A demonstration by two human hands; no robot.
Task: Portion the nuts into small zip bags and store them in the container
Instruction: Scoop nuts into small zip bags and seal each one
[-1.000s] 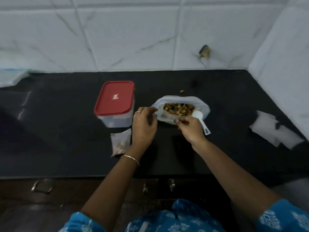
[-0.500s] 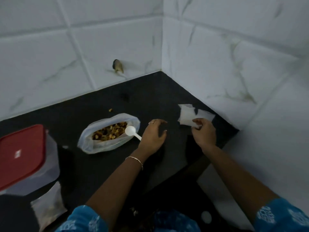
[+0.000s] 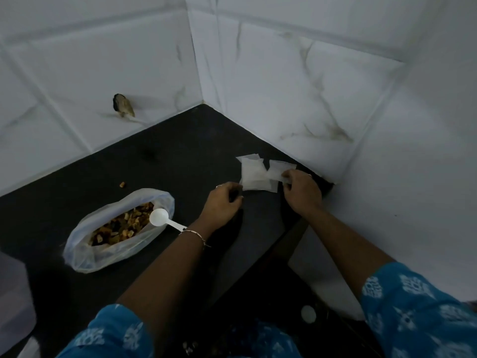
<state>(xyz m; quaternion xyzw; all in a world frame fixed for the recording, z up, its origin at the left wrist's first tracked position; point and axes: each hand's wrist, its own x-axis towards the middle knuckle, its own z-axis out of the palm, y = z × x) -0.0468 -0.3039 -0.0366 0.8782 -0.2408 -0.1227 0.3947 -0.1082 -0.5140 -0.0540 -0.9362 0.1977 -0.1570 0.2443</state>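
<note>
A small pile of empty clear zip bags (image 3: 254, 174) lies on the black counter (image 3: 185, 156) near the corner of the tiled walls. My right hand (image 3: 300, 193) pinches one zip bag (image 3: 280, 169) at the pile's right side. My left hand (image 3: 223, 204) rests curled at the pile's lower left edge, its fingertips touching or nearly touching the bags. To the left, a large open plastic bag of mixed nuts (image 3: 117, 229) lies on the counter, with a white plastic scoop (image 3: 162, 219) resting on its rim. A translucent container's edge (image 3: 13, 293) shows at the far left.
White marble-look tiled walls (image 3: 296, 99) close the counter at the back and right. A single loose nut (image 3: 122, 184) lies behind the nut bag. A dark chip (image 3: 121, 104) marks the back wall. The counter's front edge runs under my forearms.
My view swung right, from the red-lidded container and nut bag to the corner. Both hands left the nut bag; my right hand took hold of a zip bag and my left hand reached the pile.
</note>
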